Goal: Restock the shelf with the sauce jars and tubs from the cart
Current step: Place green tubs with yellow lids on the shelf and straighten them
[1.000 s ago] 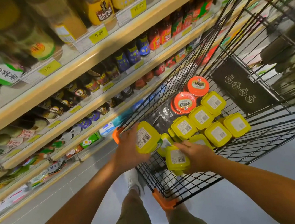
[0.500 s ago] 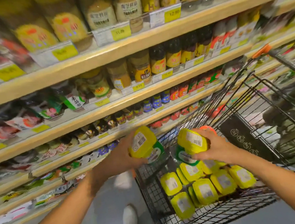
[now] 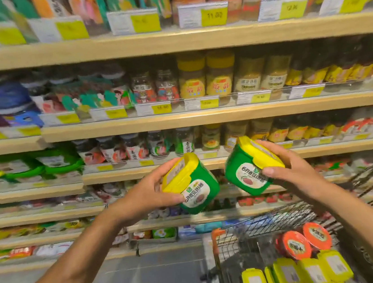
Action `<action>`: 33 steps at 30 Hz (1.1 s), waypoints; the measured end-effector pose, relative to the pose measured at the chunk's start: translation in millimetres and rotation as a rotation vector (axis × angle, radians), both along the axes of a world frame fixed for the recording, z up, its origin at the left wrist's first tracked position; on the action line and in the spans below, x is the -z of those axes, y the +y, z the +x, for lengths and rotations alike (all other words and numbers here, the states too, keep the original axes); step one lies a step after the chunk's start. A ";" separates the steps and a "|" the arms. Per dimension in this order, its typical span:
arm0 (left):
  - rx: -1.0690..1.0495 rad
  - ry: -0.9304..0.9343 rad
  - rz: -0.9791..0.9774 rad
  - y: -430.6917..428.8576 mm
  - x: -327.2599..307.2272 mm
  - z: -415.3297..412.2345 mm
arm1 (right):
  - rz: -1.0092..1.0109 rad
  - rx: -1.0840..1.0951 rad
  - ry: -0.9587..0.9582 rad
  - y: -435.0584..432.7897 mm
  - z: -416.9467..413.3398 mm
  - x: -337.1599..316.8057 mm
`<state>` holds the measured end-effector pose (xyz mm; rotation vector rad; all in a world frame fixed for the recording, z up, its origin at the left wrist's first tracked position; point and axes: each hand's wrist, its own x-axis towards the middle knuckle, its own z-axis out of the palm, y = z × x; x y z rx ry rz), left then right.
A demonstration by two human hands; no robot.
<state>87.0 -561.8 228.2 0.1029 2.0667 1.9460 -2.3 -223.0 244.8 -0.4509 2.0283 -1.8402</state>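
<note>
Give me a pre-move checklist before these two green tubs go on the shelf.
1. Left hand grip on the left green tub: ok, fingers over the yellow lid, thumb on the label.
2. Right hand grip on the right green tub: ok, fingers wrap the lid, thumb on the label.
3. Gap between the tubs: ok, they are apart.
4. Tubs level: not ok, both are tilted, lids leaning outward.
5. Free slot on the shelf: cannot tell, the rows are blurred.
6. Stock in the cart: ok, yellow-lidded tubs and red-lidded tubs lie inside.
</note>
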 end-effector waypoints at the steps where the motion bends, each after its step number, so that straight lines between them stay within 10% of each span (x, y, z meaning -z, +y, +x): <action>1: -0.030 0.009 0.019 -15.8 -4.6 9.7 | -0.018 -0.022 -0.007 -17.6 3.0 -7.5; 20: -0.544 0.162 0.077 -357.1 -88.7 256.2 | -0.228 -0.355 0.059 -396.8 135.4 -76.1; 33: -0.709 0.212 -0.137 -507.1 -109.7 277.4 | -0.199 -0.450 0.123 -553.8 140.0 -87.0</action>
